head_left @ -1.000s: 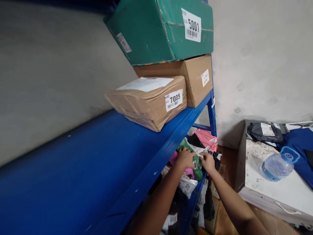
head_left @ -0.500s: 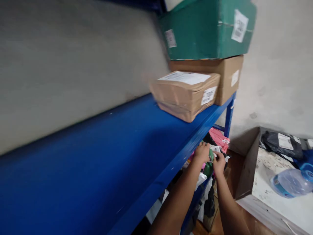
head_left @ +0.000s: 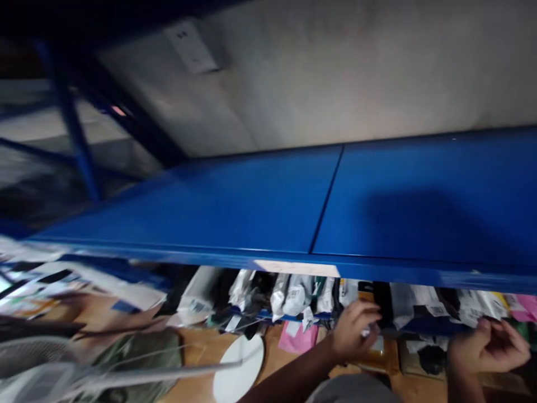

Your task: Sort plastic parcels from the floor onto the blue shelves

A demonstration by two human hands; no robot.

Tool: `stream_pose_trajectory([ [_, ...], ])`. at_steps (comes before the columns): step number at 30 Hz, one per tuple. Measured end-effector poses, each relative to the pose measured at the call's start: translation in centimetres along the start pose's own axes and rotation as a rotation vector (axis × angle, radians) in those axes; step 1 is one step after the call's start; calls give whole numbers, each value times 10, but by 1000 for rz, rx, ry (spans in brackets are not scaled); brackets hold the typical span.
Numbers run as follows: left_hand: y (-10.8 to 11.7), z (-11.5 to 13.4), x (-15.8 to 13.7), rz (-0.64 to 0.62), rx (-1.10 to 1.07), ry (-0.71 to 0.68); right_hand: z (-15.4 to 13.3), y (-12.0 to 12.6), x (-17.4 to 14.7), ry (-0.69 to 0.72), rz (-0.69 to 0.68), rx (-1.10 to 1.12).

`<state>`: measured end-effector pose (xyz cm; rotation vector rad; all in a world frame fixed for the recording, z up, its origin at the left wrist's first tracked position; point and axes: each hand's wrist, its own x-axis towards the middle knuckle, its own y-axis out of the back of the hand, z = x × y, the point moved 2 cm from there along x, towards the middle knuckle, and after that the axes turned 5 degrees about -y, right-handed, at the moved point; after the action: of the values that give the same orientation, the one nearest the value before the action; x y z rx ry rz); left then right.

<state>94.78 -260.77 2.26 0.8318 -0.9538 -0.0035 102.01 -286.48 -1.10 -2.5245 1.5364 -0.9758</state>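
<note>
My left hand [head_left: 356, 331] hovers in front of the lower shelf, its fingers loosely bent and apart from the thumb. A pale spot by its fingertips is too blurred to make out. To the right is my right hand [head_left: 489, 346], palm partly turned up, fingers half curled and nothing visible in them. Behind both hands, a row of bagged parcels stands packed on the lower shelf. Among them are a grey-white bag [head_left: 297, 295], a dark one [head_left: 381, 305] and a pink one [head_left: 526, 307] at the far right.
A blue shelf board [head_left: 251, 207] spans the view above the hands. On the floor are a pink packet [head_left: 298, 336], a white round disc [head_left: 238, 369], and an olive sack [head_left: 134, 361]. A fan [head_left: 37, 358] stands at lower left, blurred. Brown boxes sit beneath the lower shelf.
The view has swung left along the shelf, so the stacked boxes and the water bottle are out of sight. My hands have left the green bag and moved farther apart.
</note>
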Motion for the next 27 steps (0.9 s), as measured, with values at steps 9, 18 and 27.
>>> stream_pose_trajectory([
  [9,236,-67,-202,545,871,694,-100,-85,-174,-49,-865,364],
  [18,330,-149,-243,28,675,624,-223,-170,-387,88,-1446,323],
  [27,312,-171,-227,-614,536,870,-177,-211,-511,9,-1484,-448],
])
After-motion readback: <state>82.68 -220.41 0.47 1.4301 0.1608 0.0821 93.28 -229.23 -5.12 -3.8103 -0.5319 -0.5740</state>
